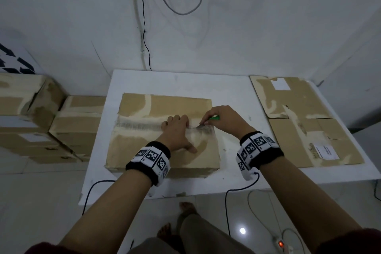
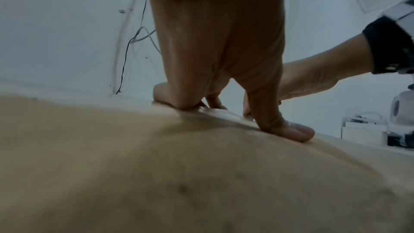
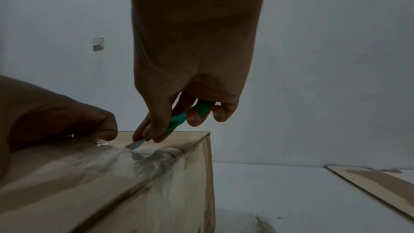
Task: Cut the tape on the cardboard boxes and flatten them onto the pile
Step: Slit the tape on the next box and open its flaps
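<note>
A taped cardboard box [image 1: 160, 148] lies on the white table [image 1: 185, 82]. Clear tape [image 1: 142, 126] runs along its top seam. My left hand [image 1: 177, 130] presses on the box top at the seam with bent fingers and the thumb spread flat [image 2: 289, 130]; it holds nothing. My right hand [image 1: 223, 119] grips a green-handled cutter [image 1: 214, 118] just right of the left hand. In the right wrist view the cutter's blade [image 3: 136, 143] touches the tape [image 3: 125, 159] close to the box's right edge, a little way from the left hand's fingertips [image 3: 107, 128].
A pile of flattened boxes [image 1: 305, 121] lies on the table's right side. Several taped boxes [image 1: 41, 117] are stacked on the floor at the left. Cables hang on the wall behind; cords and a power strip [image 1: 282, 244] lie on the floor by my feet.
</note>
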Demonstrator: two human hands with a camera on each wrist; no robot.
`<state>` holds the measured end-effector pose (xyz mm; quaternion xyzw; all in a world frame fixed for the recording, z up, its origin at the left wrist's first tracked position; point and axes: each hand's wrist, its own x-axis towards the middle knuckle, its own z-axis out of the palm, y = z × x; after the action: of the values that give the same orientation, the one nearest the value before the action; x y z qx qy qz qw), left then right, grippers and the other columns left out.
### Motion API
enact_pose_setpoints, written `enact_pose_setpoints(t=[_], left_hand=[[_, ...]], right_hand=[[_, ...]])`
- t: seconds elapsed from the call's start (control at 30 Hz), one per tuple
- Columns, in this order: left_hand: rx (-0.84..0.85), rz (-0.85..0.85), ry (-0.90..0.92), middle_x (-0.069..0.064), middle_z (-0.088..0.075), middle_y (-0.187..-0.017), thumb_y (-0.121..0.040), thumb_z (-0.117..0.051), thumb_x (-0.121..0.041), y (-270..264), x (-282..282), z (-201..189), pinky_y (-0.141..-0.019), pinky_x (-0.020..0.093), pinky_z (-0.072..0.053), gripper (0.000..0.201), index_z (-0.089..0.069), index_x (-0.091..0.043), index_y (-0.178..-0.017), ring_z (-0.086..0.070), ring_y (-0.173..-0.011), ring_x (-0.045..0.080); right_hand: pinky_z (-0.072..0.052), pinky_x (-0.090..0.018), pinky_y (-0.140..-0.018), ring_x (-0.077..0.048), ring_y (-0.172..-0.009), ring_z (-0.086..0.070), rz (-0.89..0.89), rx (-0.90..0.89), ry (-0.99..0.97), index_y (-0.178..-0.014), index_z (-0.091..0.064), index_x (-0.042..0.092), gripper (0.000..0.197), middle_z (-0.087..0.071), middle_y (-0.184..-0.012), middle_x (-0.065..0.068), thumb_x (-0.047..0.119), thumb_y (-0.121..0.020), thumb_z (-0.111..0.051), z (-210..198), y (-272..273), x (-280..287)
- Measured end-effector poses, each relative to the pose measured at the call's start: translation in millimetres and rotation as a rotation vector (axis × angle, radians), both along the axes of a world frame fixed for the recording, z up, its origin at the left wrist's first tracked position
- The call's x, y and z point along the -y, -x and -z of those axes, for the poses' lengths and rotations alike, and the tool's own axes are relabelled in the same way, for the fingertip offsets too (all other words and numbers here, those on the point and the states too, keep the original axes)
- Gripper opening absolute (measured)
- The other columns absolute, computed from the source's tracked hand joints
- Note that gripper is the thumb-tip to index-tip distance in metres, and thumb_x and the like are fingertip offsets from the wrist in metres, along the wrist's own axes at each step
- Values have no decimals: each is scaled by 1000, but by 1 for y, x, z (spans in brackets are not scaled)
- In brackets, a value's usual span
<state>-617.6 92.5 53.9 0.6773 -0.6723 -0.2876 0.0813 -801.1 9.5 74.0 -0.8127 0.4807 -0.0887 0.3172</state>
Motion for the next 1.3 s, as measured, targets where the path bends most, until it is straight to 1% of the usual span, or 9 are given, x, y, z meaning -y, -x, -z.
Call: enact_pose_setpoints(t=[0.23,0.4,0.6,0.7,0.8,0.9,1.07,1.17,1.3], left_hand=[[-39,0,34,0,-42,-108,-52,-89,-45,-3,-2,2,-83,32,-26,78,-43,-18,-110,-33,-99,18],[-47,-1,45,0,-42,-109,-53,-89,-46,-3,-3,2,-83,32,-26,78,-44,-18,-110,-34,-100,18],[-56,19,49,-2,-40,-104,-54,-88,-44,-2,-3,3,-81,32,-24,74,-39,-21,-105,-33,-100,18],[-23,21,38,-2,-40,-105,-56,-86,-51,-2,-1,4,-81,32,-23,74,-40,-21,-106,-33,-100,18],[8,25,45,-3,-41,-108,-53,-81,-64,0,0,8,-82,32,-20,82,-47,-23,-116,-33,-104,17],[64,55,66,-2,-38,-108,-55,-79,-66,4,-1,10,-83,34,-20,82,-50,-25,-119,-33,-108,19],[82,46,128,-4,-37,-104,-53,-80,-63,8,0,12,-80,33,-19,74,-46,-23,-105,-34,-103,19],[84,48,135,-4,-37,-104,-53,-80,-63,8,1,13,-81,34,-19,73,-45,-23,-103,-33,-103,18],[69,45,132,-5,-38,-104,-53,-80,-64,7,3,15,-82,34,-21,72,-45,-24,-102,-34,-102,17]], right_hand=[[-52,-30,-85,-3,-87,-64,-49,62,135,-83,-78,28,17,-72,-87,14,14,-84,-69,1,-12,-11],[-52,-36,-83,-8,-85,-65,-94,-105,163,-81,-78,31,20,-71,-88,13,15,-84,-67,0,-7,-11],[-51,-31,-82,-6,-87,-63,18,-132,153,-80,-77,36,20,-71,-89,17,20,-84,-67,-1,6,-10],[-51,-32,-80,-9,-88,-63,11,-125,180,-81,-77,35,21,-71,-90,13,17,-85,-66,0,5,-15],[-52,-34,-81,-7,-89,-61,37,-48,147,-81,-77,34,23,-69,-91,14,15,-86,-65,8,5,-21],[-53,-35,-83,-5,-90,-61,98,9,113,-82,-77,35,22,-67,-89,16,16,-87,-68,13,14,-24],[-52,-36,-80,-11,-87,-61,106,-17,159,-83,-78,32,21,-66,-88,10,14,-88,-66,10,14,-28],[-51,-35,-81,-11,-88,-60,82,-60,164,-83,-78,33,21,-66,-89,10,16,-87,-66,9,11,-30],[-51,-29,-78,-7,-88,-61,193,28,127,-83,-78,32,19,-67,-89,12,16,-88,-69,12,32,-29]])
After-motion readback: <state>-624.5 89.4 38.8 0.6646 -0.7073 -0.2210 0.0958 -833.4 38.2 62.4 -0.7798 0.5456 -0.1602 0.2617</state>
